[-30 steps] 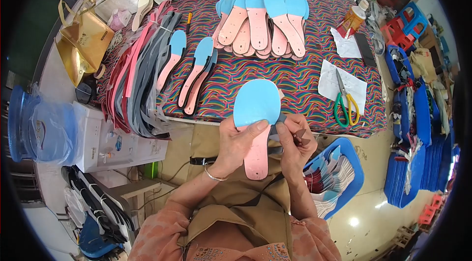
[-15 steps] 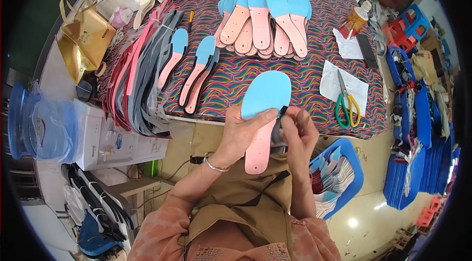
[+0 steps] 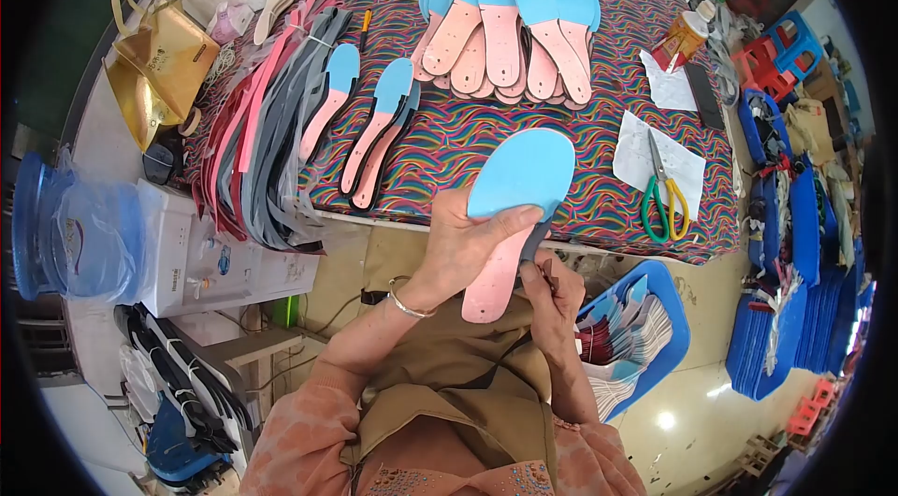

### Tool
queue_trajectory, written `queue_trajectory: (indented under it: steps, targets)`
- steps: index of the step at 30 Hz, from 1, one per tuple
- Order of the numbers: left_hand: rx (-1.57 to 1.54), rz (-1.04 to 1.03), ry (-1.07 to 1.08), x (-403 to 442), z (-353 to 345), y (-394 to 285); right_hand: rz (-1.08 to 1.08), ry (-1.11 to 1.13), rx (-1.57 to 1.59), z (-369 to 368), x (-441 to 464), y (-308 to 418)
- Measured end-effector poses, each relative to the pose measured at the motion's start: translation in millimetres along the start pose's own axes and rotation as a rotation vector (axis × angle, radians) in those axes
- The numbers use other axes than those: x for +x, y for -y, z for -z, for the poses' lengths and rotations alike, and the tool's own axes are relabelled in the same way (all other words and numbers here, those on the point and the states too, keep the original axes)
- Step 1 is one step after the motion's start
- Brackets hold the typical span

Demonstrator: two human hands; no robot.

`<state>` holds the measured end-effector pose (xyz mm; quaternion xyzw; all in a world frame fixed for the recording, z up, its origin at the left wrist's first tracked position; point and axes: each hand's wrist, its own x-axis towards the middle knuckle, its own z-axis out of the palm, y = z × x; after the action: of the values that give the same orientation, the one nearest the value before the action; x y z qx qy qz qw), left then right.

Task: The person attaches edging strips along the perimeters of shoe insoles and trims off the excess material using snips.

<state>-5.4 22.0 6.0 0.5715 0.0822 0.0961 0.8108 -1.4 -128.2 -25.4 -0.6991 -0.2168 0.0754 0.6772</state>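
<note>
My left hand (image 3: 458, 248) grips a shoe insole (image 3: 522, 169), blue at the toe and pink at the heel, with the thumb across its face. The insole is tilted, toe up, in front of the table edge. At its right side, my right hand (image 3: 554, 295) pinches a dark strip (image 3: 535, 240) that runs along the insole's edge. The strip's lower end is hidden in the fingers. On the table to the left lie several insoles (image 3: 374, 136) with black edging along one side. Beside them is a bundle of pink, red and grey strips (image 3: 281, 122).
Piled insoles (image 3: 500, 28) cover the back of the patterned table (image 3: 468, 127). At right lie scissors (image 3: 665, 201) on white paper, a bottle (image 3: 681, 36) and a dark phone-like slab (image 3: 702, 94). A blue basket (image 3: 669, 332) of insoles stands below right, a white water dispenser (image 3: 220, 258) at left.
My right hand has moved down from beside my left thumb toward the heel, and more of the dark strip shows along the edge. The insole has tilted slightly rightward.
</note>
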Motion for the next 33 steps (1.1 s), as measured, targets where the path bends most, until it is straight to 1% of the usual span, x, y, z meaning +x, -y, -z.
queue_trajectory:
  steps: [1, 2, 3, 4, 6, 7, 8, 9, 10, 11, 12, 13, 14, 15, 16, 17, 19, 21, 23, 24, 25, 26, 27, 28, 29, 30, 31, 32, 33]
  targets:
    - [-0.013, 0.022, -0.008, 2.8, -0.8, -2.7, 0.0, 0.001, 0.001, 0.4, 1.2, 2.4]
    - [-0.027, 0.044, -0.015, 5.1, -1.7, -4.2, -0.038, 0.013, -0.062, 1.1, 3.7, 6.8]
    - [-0.026, 0.045, -0.014, 6.8, -2.1, -1.8, -0.077, 0.025, -0.126, 1.6, 6.3, 9.3]
    - [-0.032, 0.024, -0.02, 8.9, -2.0, 2.8, -0.076, 0.024, -0.125, 1.0, 8.6, 4.6]
    - [-0.036, -0.001, -0.026, 9.4, -1.6, 9.5, -0.062, -0.081, 0.016, -1.4, 16.5, -7.9]
    - [-0.132, 0.083, 0.02, 5.5, -1.8, 12.6, -0.06, -0.08, 0.018, -1.7, 23.2, -7.1]
    - [-0.229, 0.168, 0.066, 1.4, -3.3, 14.8, -0.04, -0.122, 0.107, -1.9, 31.5, -4.3]
    - [-0.228, 0.166, 0.068, -2.2, -7.2, 17.0, -0.018, -0.165, 0.195, -1.5, 38.4, -3.0]
    - [-0.257, 0.144, 0.0, -6.3, -11.9, 19.9, 0.093, -0.154, 0.151, -3.7, 41.2, -4.3]
    - [-0.288, 0.127, -0.073, -9.6, -14.7, 21.9, 0.088, -0.156, 0.149, -2.4, 38.6, -2.2]
    - [-0.216, 0.119, -0.108, -10.6, -12.3, 15.9, 0.08, -0.109, -0.032, -0.6, 34.1, 2.3]
    - [-0.219, 0.119, -0.113, -9.1, -9.2, 10.1, 0.077, -0.058, -0.21, 0.4, 29.8, 4.9]
    - [-0.258, 0.133, -0.08, -6.3, -5.2, 3.6, 0.089, -0.012, -0.279, 2.1, 19.9, 1.9]
    - [-0.295, 0.147, -0.044, -3.1, -2.0, -4.9, 0.092, -0.008, -0.275, 2.9, 12.1, 1.7]
    - [-0.3, 0.19, -0.07, -0.9, -3.3, -19.9, 0.173, 0.025, -0.304, 3.6, 4.6, 1.5]
    - [-0.298, 0.19, -0.071, -0.4, 0.2, -21.4, 0.254, 0.057, -0.333, 4.7, -1.6, 1.1]
    - [-0.282, 0.242, 0.061, -0.5, 4.1, -21.5, 0.24, 0.083, -0.327, 8.7, -13.2, -0.4]
    - [-0.342, 0.251, 0.091, -1.7, 2.7, -16.9, 0.226, 0.104, -0.324, 14.7, -14.2, -1.2]
    - [-0.401, 0.26, 0.127, -6.1, 1.1, -9.9, 0.008, 0.042, -0.024, 21.3, -5.3, 1.7]
    - [-0.447, 0.315, 0.192, -9.9, 0.5, -4.6, -0.12, -0.077, 0.089, 19.9, 1.4, 8.6]
    - [-0.493, 0.371, 0.256, -12.9, -1.0, -1.7, -0.118, -0.083, 0.086, 16.9, 11.6, 18.9]
    - [-0.577, 0.405, 0.307, -14.9, -4.4, -4.6, -0.174, -0.112, 0.292, 13.1, 23.2, 29.8]
    - [-0.577, 0.406, 0.31, -17.6, -4.8, -2.5, -0.231, -0.14, 0.499, 11.3, 31.7, 34.9]
    - [-0.49, 0.377, 0.294, -20.9, -3.8, 1.0, -0.176, -0.062, 0.493, 13.5, 35.3, 25.9]
    - [-0.402, 0.346, 0.277, -22.4, -2.9, 2.7, -0.175, -0.062, 0.495, 12.0, 34.3, 19.2]
    - [-0.4, 0.346, 0.276, -22.7, -2.6, 2.4, -0.175, -0.101, 0.459, 10.1, 32.8, 13.5]
    - [-0.262, 0.313, 0.265, -23.0, -2.5, 2.5, -0.176, -0.139, 0.422, 8.2, 32.3, 11.7]
    - [-0.125, 0.281, 0.256, -23.5, -2.4, 2.7, -0.11, -0.183, 0.419, 2.2, 32.9, 12.1]
    - [-0.126, 0.282, 0.256, -22.8, -1.1, 2.7, -0.111, -0.185, 0.418, 2.1, 34.3, 16.0]
